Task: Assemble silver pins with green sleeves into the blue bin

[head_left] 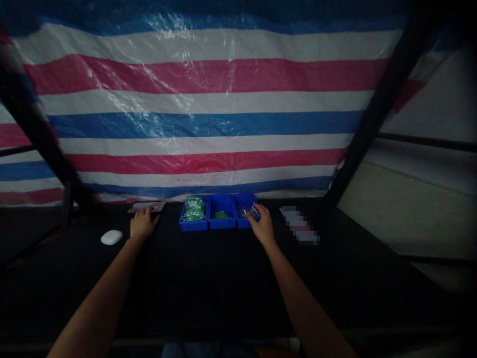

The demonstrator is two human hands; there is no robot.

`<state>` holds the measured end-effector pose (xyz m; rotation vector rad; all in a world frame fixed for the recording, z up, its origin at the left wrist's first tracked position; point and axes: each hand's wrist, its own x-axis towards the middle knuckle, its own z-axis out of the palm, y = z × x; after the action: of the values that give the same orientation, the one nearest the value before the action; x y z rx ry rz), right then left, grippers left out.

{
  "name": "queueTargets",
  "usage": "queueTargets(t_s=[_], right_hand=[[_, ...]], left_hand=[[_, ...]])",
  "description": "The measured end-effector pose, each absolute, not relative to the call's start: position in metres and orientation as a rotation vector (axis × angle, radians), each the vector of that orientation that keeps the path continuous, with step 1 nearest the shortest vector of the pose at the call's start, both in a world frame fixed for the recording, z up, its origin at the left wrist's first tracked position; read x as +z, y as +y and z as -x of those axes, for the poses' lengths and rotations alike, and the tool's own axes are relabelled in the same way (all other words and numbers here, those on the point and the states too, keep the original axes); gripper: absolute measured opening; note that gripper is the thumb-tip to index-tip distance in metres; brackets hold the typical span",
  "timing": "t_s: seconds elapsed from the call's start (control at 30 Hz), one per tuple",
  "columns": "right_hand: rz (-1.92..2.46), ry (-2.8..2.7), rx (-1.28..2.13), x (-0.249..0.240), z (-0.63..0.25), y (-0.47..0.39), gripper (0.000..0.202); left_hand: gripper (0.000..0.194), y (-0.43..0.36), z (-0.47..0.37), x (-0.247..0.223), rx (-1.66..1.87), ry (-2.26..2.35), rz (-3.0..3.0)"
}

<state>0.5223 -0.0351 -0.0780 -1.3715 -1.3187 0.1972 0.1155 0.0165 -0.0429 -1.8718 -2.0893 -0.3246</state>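
My left hand (pixel 142 224) lies at the back left of the black table, fingers stretched out, touching or just in front of a flat pale packet (pixel 149 204). My right hand (pixel 264 223) reaches over the right edge of the rightmost blue bin (pixel 244 224), which contains small silvery metal pieces (pixel 244 212). Thumb and forefinger are apart there, and nothing shows between them. In the middle blue bin (pixel 222 224) is a small heap of bright green pieces (pixel 221 215). The left blue bin (pixel 194 226) holds clear packets with green contents (pixel 195 208).
A white rounded object (pixel 112 237) rests left of my left hand. Right of my right hand lies a blurred-out flat item (pixel 299 225). Behind the black table (pixel 201 278) hangs a striped plastic sheet (pixel 208 77), with dark slanting posts (pixel 376 107) at both sides.
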Motion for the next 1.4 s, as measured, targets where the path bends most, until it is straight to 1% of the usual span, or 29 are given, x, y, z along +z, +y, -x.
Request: queueTargets(t_s=[0.17,0.27,0.37,0.57,0.63,0.7,0.8,0.93,1.03,1.27,1.4], right_hand=[[1.381,-1.314,0.204,-0.078,-0.522,-0.035,0.046],[1.375,-1.309,0.211,-0.077,-0.522,-0.036,0.046],[1.367,-1.304,0.227,-0.074,-0.522,-0.037,0.048],[1.332,-1.116,0.313,-0.075,-0.522,-0.035,0.057],[1.332,-0.997,0.372,-0.079,-0.523,-0.033,0.057],[1.318,-0.933,0.438,-0.085,-0.525,-0.031,0.059],[1.271,-0.884,0.467,-0.092,-0.528,-0.029,0.058],[1.232,-0.887,0.513,-0.093,-0.53,-0.03,0.057],[1.175,-0.851,0.559,-0.09,-0.53,-0.031,0.056],[1.13,-0.829,0.634,-0.085,-0.532,-0.033,0.057],[1.156,-0.815,0.649,-0.085,-0.534,-0.032,0.056]], left_hand=[[0.051,0.018,-0.113,-0.045,-0.379,-2.07,1.878],[0.047,0.014,-0.117,-0.041,-0.526,-2.011,1.88],[0.041,0.008,-0.134,-0.031,-0.907,-1.905,1.841],[0.036,-0.001,-0.215,-0.016,-1.927,-1.73,1.619],[0.034,-0.003,-0.243,-0.018,-2.17,-1.707,1.502],[0.033,-0.005,-0.262,-0.026,-2.312,-1.714,1.431],[0.03,-0.009,-0.273,-0.039,-2.277,-1.76,1.527],[0.03,-0.017,-0.267,-0.047,-1.989,-1.799,1.755],[0.031,-0.021,-0.265,-0.045,-1.887,-1.797,1.751],[0.03,-0.025,-0.269,-0.041,-1.828,-1.844,1.708],[0.031,-0.035,-0.275,-0.033,-1.652,-1.894,1.703]])
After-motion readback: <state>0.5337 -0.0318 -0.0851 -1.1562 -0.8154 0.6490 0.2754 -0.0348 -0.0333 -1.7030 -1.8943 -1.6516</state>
